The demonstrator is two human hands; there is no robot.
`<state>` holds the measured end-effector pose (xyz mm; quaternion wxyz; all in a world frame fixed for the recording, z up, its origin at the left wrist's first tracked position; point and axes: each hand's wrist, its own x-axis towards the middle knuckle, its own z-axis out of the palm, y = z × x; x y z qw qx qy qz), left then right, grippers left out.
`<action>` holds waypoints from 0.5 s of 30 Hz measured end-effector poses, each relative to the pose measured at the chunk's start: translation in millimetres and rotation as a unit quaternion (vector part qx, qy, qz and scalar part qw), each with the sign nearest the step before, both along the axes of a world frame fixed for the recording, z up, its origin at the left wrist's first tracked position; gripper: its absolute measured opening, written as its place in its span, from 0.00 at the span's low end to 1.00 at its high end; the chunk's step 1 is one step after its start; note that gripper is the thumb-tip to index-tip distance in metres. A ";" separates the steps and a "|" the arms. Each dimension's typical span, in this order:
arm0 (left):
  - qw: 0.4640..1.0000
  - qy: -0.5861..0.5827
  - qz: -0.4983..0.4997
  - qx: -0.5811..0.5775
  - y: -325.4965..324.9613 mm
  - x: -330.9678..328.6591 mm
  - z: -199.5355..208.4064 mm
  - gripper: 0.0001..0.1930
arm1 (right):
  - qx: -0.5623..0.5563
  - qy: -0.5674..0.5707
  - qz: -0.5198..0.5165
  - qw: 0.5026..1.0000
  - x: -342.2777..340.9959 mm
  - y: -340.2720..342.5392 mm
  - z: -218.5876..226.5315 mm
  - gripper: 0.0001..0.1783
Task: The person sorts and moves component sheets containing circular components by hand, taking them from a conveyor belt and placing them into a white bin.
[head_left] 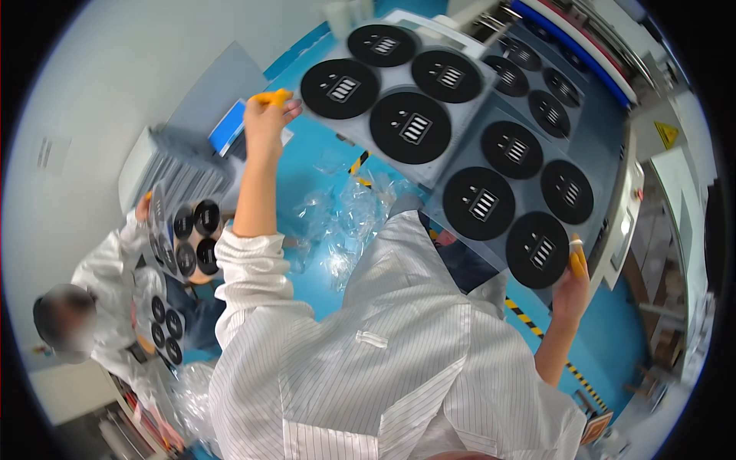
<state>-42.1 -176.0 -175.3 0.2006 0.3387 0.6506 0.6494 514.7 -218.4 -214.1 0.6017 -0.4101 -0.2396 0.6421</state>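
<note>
Blue floor [322, 165] everywhere, with crumpled clear plastic bags [345, 215] scattered around the middle and black-and-yellow hazard tape [548, 341] running off toward 4 o'clock. Big pale wall [115, 69] fills the 10 o'clock side.

So the person in the white striped coat is holding up two grey trays of black round discs. Left hand [264, 119], with orange fingertip covers, is clamped on the left edge of the upper tray [387, 80] up at 12 o'clock. Right hand [571, 280] grips the lower corner of the second tray [510, 188] out at 3 o'clock. The upper tray seems to overlap the lower one, but I can't tell if they're joined or just stacked.

My take on doing this well: keep both trays level and the grips on the bare edges, not on the discs, since a tilt could slide the top one off.

Down at 8 o'clock a co-worker [115, 299] in the same kind of coat holds smaller trays [184, 238] with discs too.
</note>
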 end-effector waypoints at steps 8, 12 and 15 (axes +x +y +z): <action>0.734 -0.594 -0.251 0.214 6.6 -32.9 -1.9 0.13 | 0.010 -0.128 -0.049 0.990 -18.6 -8.4 15.8 0.22; 0.702 -0.599 -0.261 0.284 4.2 -1.4 21.5 0.12 | -0.054 -0.178 -0.077 0.980 -21.3 -3.4 19.3 0.22; 0.645 -0.642 -0.271 0.313 -6.8 10.5 34.6 0.12 | -0.054 -0.156 -0.085 0.983 -18.2 -1.2 7.6 0.23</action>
